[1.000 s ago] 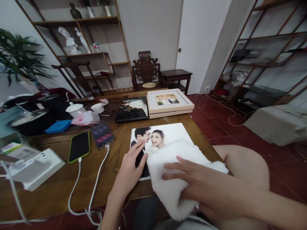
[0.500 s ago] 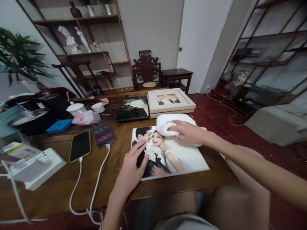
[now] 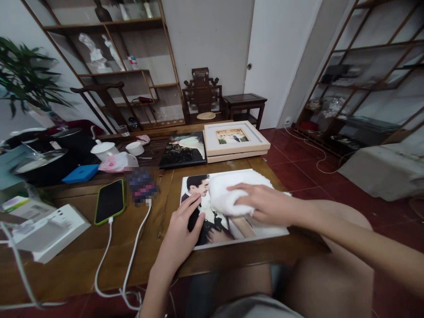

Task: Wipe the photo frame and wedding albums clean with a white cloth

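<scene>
A large photo print (image 3: 212, 232) of a couple in wedding dress lies flat near the front edge of the wooden table (image 3: 132, 260). My left hand (image 3: 183, 223) rests on its left side, fingers spread, pressing on the surface. In my right hand (image 3: 260, 203) is a bunched white towel (image 3: 228, 194), held against the upper middle of the print and covering part of the picture. Beyond the print lie a dark photo panel (image 3: 183, 150) and, to its right, a pale framed photo (image 3: 236, 137) stacked on another frame.
To the left are a phone (image 3: 110, 201) with a green edge on a white cable, a white box-shaped device (image 3: 56, 234), a blue box (image 3: 80, 173) and a black pot (image 3: 43, 165). A white teapot (image 3: 104, 150) and a cup (image 3: 135, 149) stand behind. A wooden chair (image 3: 202, 95) is farther back.
My right hand has drawn the towel toward me across the print, from its upper edge to the middle, now covering one face. My left hand has stayed in place.
</scene>
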A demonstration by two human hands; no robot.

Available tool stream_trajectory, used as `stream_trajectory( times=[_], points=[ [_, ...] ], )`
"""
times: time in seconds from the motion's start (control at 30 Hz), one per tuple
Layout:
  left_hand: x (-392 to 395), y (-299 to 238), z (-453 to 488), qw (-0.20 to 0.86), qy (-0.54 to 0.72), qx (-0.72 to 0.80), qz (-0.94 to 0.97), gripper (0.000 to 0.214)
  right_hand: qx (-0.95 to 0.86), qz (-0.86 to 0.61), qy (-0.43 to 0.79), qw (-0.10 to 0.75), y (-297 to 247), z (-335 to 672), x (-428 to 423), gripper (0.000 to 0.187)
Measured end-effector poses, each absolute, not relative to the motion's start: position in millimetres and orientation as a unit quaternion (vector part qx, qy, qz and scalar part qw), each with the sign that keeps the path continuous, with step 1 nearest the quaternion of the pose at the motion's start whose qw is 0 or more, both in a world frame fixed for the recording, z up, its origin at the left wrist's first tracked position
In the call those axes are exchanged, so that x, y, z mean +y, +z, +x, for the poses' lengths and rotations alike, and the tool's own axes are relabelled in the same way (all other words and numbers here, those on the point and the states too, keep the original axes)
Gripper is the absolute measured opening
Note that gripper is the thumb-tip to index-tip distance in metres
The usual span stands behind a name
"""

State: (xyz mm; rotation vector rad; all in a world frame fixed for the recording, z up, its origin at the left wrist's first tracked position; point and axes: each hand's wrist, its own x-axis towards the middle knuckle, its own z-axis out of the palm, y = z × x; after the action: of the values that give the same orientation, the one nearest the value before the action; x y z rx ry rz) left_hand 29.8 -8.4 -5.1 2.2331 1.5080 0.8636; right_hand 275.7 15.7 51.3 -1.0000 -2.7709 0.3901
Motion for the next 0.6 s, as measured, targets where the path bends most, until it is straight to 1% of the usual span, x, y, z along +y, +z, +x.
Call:
stream_trajectory(
  times=[0.13, 0.23, 0.33, 0.5, 0.6],
  points=[
    [-8.7, -4.8, 30.6, 0.154, 0.305, 0.529, 0.777, 0.036, -0.904, -0.408, 0.103, 0.078, 48.7, 294.4, 51.8, 0.043],
    [-8.5, -5.3, 29.6, 0.157, 0.304, 0.530, 0.776, 0.035, -0.902, -0.410, 0.100, 0.086, 45.3, 301.3, 50.5, 0.044],
    [-8.3, -6.8, 28.7, 0.158, 0.300, 0.531, 0.776, 0.036, -0.912, -0.387, 0.109, 0.083, 44.8, 301.0, 21.4, 0.045],
    [-8.9, -8.3, 29.9, 0.156, 0.307, 0.532, 0.773, 0.037, -0.945, -0.288, 0.153, 0.034, 57.2, 293.7, -44.8, 0.045],
    [-9.2, -7.6, 30.7, 0.153, 0.312, 0.531, 0.773, 0.037, -0.948, -0.259, 0.183, 0.029, 63.6, 294.0, -55.1, 0.047]
  ],
)
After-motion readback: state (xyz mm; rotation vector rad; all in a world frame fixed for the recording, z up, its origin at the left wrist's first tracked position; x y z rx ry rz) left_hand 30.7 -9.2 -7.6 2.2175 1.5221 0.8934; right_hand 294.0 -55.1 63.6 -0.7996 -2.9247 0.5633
